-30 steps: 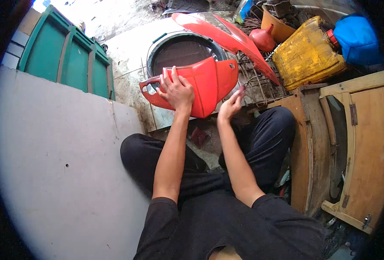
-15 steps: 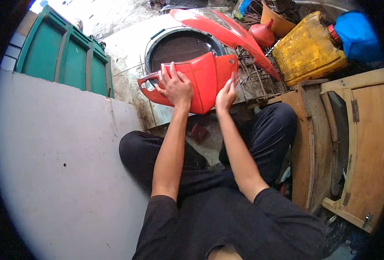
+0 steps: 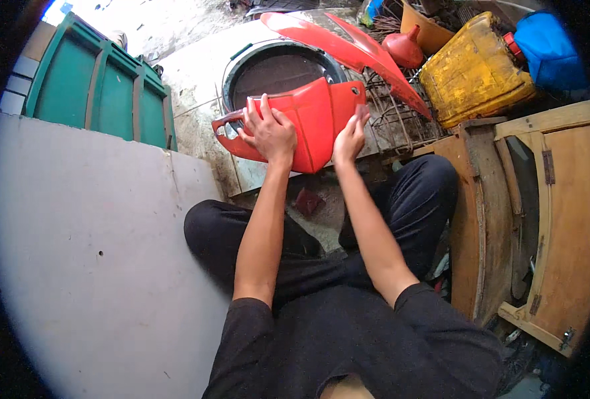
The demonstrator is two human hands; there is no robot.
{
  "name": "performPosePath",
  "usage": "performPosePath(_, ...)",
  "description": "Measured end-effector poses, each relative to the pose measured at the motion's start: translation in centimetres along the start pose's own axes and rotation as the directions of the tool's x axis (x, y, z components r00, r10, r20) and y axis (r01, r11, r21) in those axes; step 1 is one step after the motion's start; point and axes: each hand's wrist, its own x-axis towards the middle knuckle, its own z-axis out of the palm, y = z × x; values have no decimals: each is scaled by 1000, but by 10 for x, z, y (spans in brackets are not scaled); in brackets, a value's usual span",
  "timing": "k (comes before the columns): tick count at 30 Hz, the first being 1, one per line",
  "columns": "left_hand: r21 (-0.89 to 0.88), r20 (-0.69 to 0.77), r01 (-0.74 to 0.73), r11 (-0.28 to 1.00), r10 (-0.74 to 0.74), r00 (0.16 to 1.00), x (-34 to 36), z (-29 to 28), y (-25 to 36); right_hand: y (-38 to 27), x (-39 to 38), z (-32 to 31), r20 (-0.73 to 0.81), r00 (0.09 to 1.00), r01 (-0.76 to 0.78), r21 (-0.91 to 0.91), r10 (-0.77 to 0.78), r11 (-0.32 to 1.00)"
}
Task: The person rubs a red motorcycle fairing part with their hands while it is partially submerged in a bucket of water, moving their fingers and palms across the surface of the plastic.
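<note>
A red moulded plastic panel [image 3: 311,130] lies across the near side of a dark round basin [image 3: 271,63] with dark contents. My left hand [image 3: 268,132] rests over the panel's left part, gripping it with bent fingers near a dark-edged handle cutout. My right hand [image 3: 350,138] is at the panel's right edge, closed on a small maroon pad, which looks like abrasive paper and touches the panel there. Another square maroon scrap [image 3: 309,201] lies on the ground between my legs. A longer red body panel [image 3: 375,56] lies behind, to the right of the basin.
A green panelled piece [image 3: 95,83] and a white board [image 3: 102,259] are on my left. To the right are a red funnel [image 3: 401,52], an orange container [image 3: 434,33], a grimy yellow jerrycan [image 3: 474,73], a blue bag [image 3: 548,56], a wire rack and wooden cabinet parts [image 3: 564,219].
My right hand has moved from beside the panel's right end up against its edge with the maroon pad. The panel and my left hand have shifted slightly up in the picture.
</note>
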Motion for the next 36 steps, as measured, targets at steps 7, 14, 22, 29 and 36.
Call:
performPosePath(7, 26, 8, 9, 1000, -9, 1000, 0, 3, -10, -17, -41, -9, 141, 990, 26, 33, -31, 999)
performPosePath(14, 38, 1, -2, 999, 2, 1000, -1, 0, -3, -3, -14, -4, 62, 997, -48, 69, 43, 996)
performPosePath(22, 34, -1, 0, 999, 0, 1000, -1, 2, -1, -2, -40, -11, 160, 987, -1, 11, -1, 1000)
performPosePath(29, 37, 7, -1, 999, 1, 1000, -1, 1, -9, -11, -27, -2, 124, 992, -3, 18, 0, 1000)
performPosePath(36, 50, 14, 4, 999, -5, 1000, -1, 3, -6, -7, -13, -2, 109, 991, -75, 37, 71, 996)
